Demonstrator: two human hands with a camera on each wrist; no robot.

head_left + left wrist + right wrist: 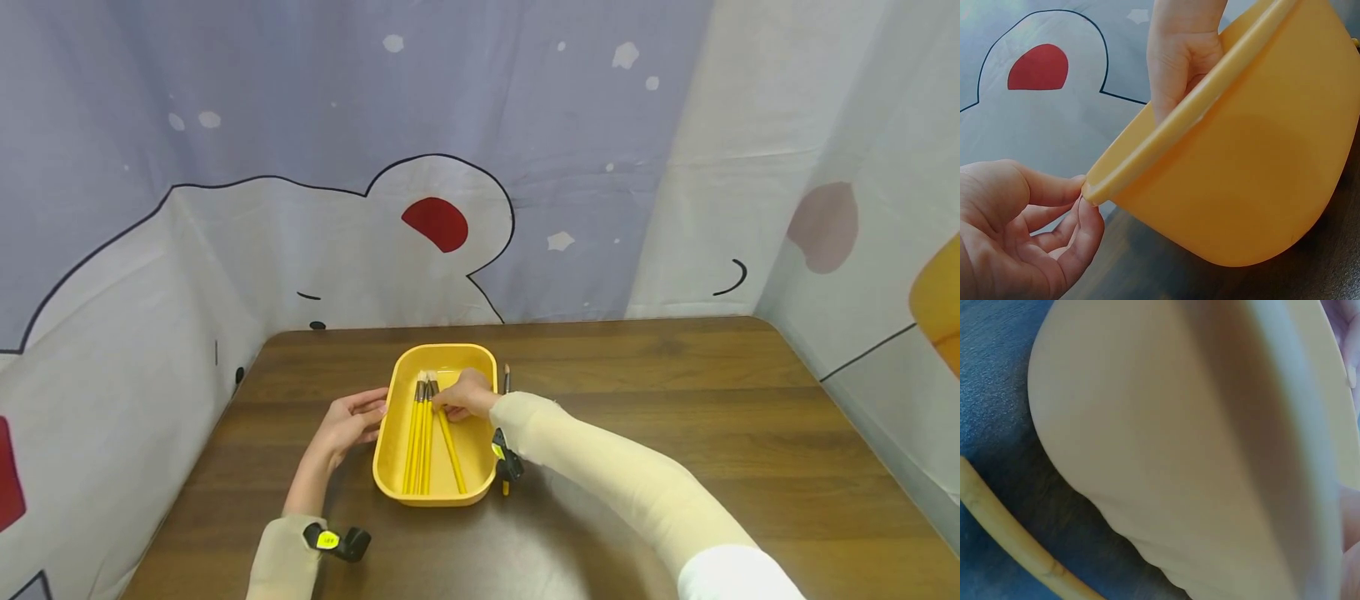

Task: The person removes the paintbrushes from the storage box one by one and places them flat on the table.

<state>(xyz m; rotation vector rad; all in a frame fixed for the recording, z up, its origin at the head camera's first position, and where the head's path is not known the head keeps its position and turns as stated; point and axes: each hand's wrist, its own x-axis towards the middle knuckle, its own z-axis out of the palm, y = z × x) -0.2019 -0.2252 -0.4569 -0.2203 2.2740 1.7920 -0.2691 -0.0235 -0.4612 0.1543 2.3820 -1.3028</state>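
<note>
A yellow plastic basket point(477, 457) stands on the table, several yellow-handled paintbrushes point(418, 442) lying side by side along its left half, bristles away from me. My right hand point(467, 394) reaches inside over the right wall and pinches one more paintbrush point(452, 454) near its bristle end; that brush lies slanted, its handle end toward the near side. With thumb and fingers, my left hand point(1029, 228) pinches the basket's left rim point(1094, 190). In the right wrist view the basket wall point(1166, 456) hides most of the right hand.
Outside the basket, along its right side, another paintbrush point(507, 379) lies on the wooden table point(675, 400), partly covered by the right wrist. Its yellow handle point(1019, 540) shows in the right wrist view. A printed curtain point(570, 167) hangs behind the table.
</note>
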